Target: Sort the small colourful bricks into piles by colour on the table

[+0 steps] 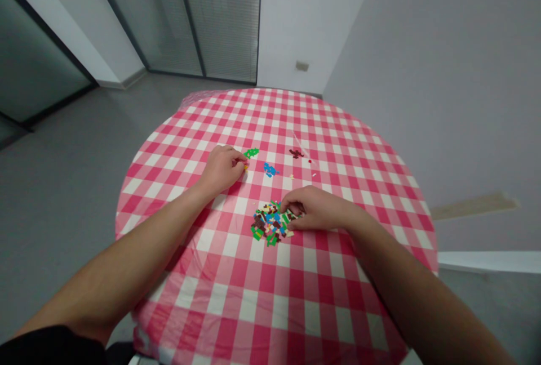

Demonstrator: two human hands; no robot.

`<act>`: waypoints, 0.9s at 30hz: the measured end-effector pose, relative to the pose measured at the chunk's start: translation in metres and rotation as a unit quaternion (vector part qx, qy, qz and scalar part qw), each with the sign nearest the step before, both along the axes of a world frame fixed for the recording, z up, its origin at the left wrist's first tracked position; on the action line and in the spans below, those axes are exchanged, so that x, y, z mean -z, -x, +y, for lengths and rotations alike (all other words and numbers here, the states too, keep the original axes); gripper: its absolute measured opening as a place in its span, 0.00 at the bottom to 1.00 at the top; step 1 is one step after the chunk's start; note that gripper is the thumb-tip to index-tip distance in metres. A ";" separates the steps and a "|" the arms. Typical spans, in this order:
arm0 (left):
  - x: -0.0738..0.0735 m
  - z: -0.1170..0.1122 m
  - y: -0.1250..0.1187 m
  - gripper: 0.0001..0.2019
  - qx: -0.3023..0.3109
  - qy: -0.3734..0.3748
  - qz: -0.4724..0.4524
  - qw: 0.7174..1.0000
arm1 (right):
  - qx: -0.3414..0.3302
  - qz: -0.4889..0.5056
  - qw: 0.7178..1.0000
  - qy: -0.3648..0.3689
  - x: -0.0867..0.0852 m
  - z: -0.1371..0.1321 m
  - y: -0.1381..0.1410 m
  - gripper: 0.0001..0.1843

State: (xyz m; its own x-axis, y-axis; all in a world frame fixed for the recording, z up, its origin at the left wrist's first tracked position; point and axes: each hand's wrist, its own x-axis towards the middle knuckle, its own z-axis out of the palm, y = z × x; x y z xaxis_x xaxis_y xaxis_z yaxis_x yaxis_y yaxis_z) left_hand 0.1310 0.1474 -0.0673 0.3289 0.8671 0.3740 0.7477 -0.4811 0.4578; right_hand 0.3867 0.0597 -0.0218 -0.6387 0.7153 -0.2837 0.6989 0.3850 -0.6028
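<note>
**Both Hands In on the Gingham!**

Here we go: our left hand (pixel 222 170) pinches a tiny yellow brick (pixel 245 167) just beside the green bricks (pixel 251 153), while our right hand (pixel 313 210) curls into the mixed brick pile (pixel 270 223) on the pink gingham tablecloth (pixel 220 297). Its grip? We can't tell!

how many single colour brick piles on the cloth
3: green pile by the left hand, blue pile next, dark brown pile furthest right; a hand could hide more

The head-worn camera looked forward and down from close above the checked tablecloth (pixel 270 292). It faced the left hand (pixel 222 170) and right hand (pixel 315 208) from behind.
</note>
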 end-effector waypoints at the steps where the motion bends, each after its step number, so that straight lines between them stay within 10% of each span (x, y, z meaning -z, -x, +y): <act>1: -0.001 -0.001 -0.001 0.12 0.000 -0.005 -0.006 1.000 | -0.002 0.000 1.000 -0.002 0.000 0.000 0.000 0.15; 11: -0.002 -0.008 -0.006 0.10 0.027 -0.013 -0.054 0.998 | -0.005 0.032 0.999 -0.043 -0.001 0.000 0.004 0.08; 17: 0.001 -0.007 -0.007 0.09 0.043 -0.011 -0.067 0.997 | 0.018 0.090 0.993 0.071 -0.004 -0.003 0.002 0.02; 21: -0.003 -0.014 -0.010 0.10 0.077 -0.015 -0.083 0.993 | 0.126 0.256 0.947 0.147 0.006 -0.001 0.002 0.12; 27: -0.009 -0.036 -0.025 0.08 0.200 -0.047 -0.118 0.971 | 0.324 0.429 0.843 0.006 0.024 0.011 0.010 0.19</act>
